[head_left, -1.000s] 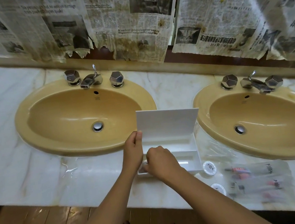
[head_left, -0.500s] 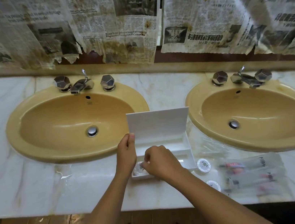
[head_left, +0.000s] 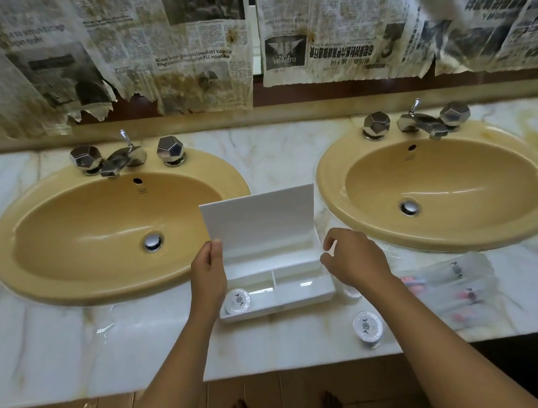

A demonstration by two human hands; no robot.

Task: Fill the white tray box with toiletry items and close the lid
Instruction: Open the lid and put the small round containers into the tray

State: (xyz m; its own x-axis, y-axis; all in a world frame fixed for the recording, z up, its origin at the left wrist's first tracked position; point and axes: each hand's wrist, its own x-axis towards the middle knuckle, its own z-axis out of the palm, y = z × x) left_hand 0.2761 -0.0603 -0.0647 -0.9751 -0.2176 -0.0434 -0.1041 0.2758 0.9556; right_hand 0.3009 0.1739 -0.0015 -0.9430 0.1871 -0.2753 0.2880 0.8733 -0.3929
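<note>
White tray box (head_left: 308, 293) on tabletop (head_left: 143, 353) between two sinks, lid (head_left: 259, 220) up. Round soap (head_left: 237, 301) now dropped in front-left compartment. Right hand (head_left: 355, 261) pulled out, empty, fingers loosely curled; left hand (head_left: 207, 278) still pinching lid corner. Second soap (head_left: 367, 325) and sachets (head_left: 458, 284) left to load.

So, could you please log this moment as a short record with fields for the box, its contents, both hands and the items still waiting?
box: white tray box on the marble counter, between two sinks
lid: lid raised upright
contents: one round packet in the near-left compartment
left hand: left hand holds the lid's left edge
right hand: right hand empty, beside the box
waiting: round packet on counter; clear sachets to the right
</note>
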